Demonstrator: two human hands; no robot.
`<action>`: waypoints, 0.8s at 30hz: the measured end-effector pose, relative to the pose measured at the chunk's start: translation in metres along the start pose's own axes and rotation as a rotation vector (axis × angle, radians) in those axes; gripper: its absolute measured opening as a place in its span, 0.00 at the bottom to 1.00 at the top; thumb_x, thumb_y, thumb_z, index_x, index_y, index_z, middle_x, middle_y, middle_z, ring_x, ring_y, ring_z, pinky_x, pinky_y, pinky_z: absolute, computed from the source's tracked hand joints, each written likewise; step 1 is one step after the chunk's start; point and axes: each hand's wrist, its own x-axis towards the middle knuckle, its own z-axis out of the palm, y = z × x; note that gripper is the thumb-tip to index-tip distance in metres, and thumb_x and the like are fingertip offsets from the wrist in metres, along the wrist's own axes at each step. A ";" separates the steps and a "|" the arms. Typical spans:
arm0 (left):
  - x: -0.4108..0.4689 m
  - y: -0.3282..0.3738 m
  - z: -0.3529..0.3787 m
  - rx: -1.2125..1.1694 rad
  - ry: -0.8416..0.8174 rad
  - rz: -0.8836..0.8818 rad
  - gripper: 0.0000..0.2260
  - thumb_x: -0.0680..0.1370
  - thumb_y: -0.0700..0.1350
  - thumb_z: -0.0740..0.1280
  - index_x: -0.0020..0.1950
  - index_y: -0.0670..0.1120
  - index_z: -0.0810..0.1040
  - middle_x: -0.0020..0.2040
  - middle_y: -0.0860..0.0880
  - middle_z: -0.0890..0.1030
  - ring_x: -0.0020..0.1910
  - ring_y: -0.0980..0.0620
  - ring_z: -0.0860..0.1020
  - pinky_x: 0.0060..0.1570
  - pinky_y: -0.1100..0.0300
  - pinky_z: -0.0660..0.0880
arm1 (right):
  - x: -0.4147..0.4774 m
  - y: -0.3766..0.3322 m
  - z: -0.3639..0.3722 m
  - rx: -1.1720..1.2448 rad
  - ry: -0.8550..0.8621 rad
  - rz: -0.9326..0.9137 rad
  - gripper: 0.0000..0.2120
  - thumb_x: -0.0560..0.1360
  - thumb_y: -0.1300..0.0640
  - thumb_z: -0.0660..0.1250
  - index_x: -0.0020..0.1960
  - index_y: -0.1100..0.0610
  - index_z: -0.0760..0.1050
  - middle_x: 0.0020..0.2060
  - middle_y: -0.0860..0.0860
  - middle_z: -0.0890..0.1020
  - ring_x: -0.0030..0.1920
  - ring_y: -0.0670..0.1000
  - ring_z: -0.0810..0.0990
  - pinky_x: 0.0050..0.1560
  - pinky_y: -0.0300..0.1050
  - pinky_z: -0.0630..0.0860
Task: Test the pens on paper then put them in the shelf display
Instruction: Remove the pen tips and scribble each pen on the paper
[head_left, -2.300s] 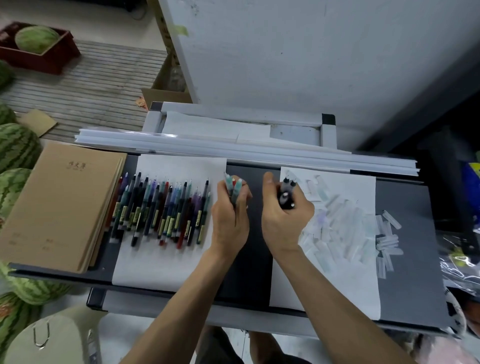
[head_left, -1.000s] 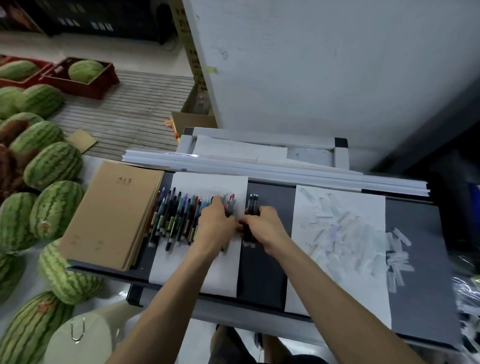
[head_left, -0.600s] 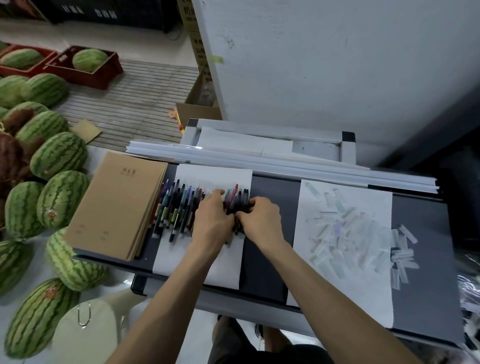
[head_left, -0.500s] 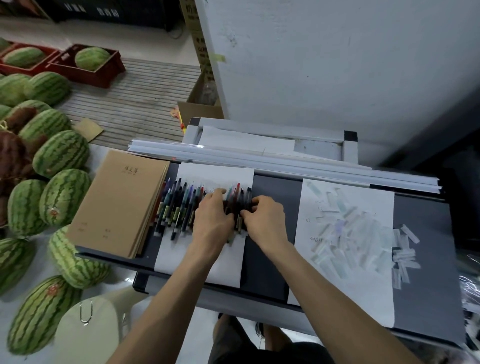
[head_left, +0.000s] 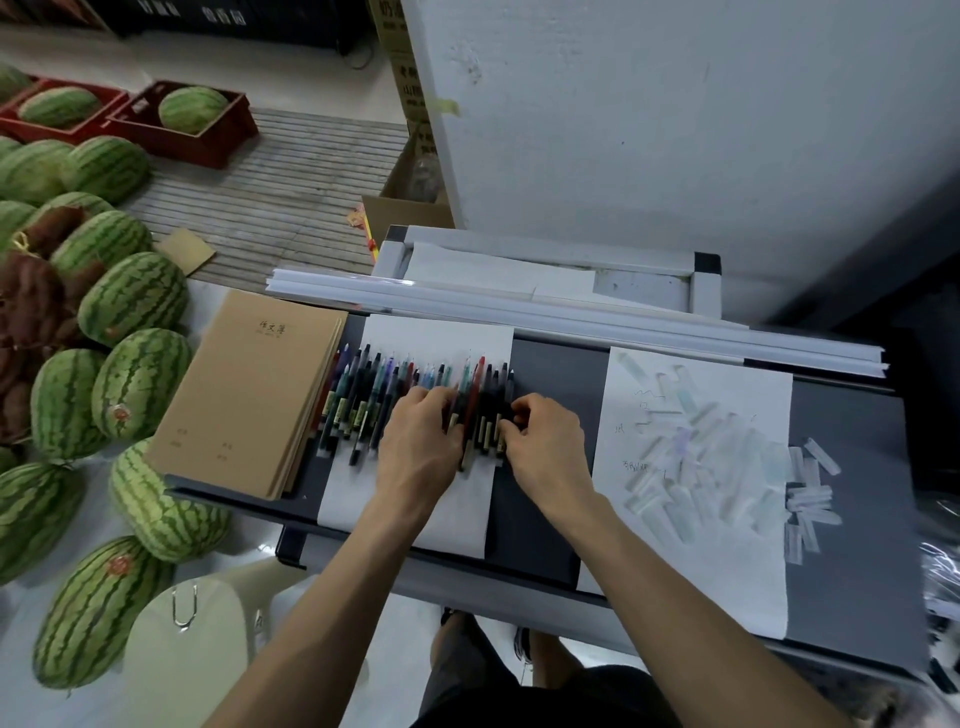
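Observation:
A row of several coloured pens (head_left: 363, 400) lies side by side on a white sheet (head_left: 441, 338) on the dark shelf tray (head_left: 852, 545). My left hand (head_left: 421, 441) rests on the middle of the row, fingers laid over the pens. My right hand (head_left: 550, 447) is at the row's right end, its curled fingertips pinching the outermost black pens (head_left: 493, 395). A second sheet (head_left: 701, 571) to the right carries faint scribbles and a heap of clear pen caps (head_left: 696, 467).
A stack of brown notebooks (head_left: 249, 395) lies left of the pens. Long white strips (head_left: 571, 312) run along the tray's back edge, below a white wall panel (head_left: 675, 130). Watermelons (head_left: 135, 384) crowd the floor on the left, near a pale stool (head_left: 197, 649).
Both hands held bunches of pens upright over the tray, then brought them down at the row's right end. The row is now longer and both hands stay on it.

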 end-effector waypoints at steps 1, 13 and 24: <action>-0.002 0.000 -0.001 0.016 -0.011 0.004 0.20 0.80 0.42 0.71 0.72 0.47 0.77 0.61 0.49 0.79 0.62 0.45 0.77 0.59 0.46 0.78 | -0.001 -0.001 -0.001 -0.014 -0.009 -0.013 0.10 0.81 0.52 0.69 0.59 0.56 0.79 0.51 0.50 0.82 0.49 0.52 0.81 0.53 0.51 0.79; -0.020 0.004 -0.015 0.133 -0.150 0.043 0.19 0.81 0.46 0.69 0.72 0.49 0.75 0.62 0.48 0.77 0.63 0.45 0.75 0.56 0.49 0.77 | -0.012 -0.009 -0.006 -0.135 -0.122 -0.082 0.12 0.83 0.56 0.63 0.64 0.59 0.77 0.57 0.54 0.79 0.56 0.55 0.79 0.58 0.51 0.77; -0.017 -0.001 -0.039 0.270 -0.290 0.169 0.13 0.82 0.52 0.62 0.65 0.50 0.77 0.58 0.48 0.78 0.61 0.44 0.76 0.56 0.47 0.77 | -0.042 -0.020 -0.038 -0.438 -0.144 -0.088 0.21 0.84 0.48 0.58 0.73 0.56 0.70 0.67 0.54 0.76 0.68 0.57 0.74 0.67 0.53 0.73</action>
